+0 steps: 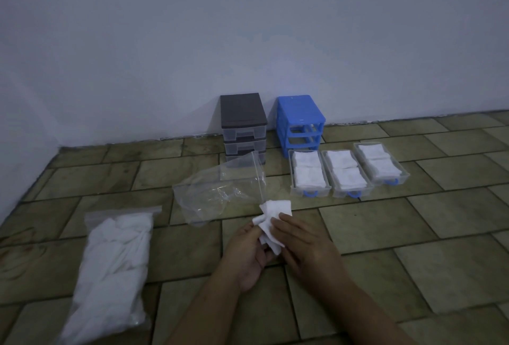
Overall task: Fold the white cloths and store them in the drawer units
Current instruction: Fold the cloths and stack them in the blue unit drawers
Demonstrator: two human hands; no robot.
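A small crumpled white cloth (275, 216) is held above the floor in both hands. My left hand (246, 251) grips its lower left part and my right hand (305, 248) pinches its right side. Against the wall stand a dark-topped drawer unit (243, 127) with its clear drawers in, and a blue drawer frame (301, 123) with its slots empty. Three clear drawers with blue handles lie on the floor before the blue frame, each filled with folded white cloths: left (308, 172), middle (345, 169), right (381, 163).
A zip bag stuffed with white cloths (110, 267) lies on the tiled floor at the left. An empty clear plastic bag (217, 190) lies in front of the dark unit. A white wall closes off the back.
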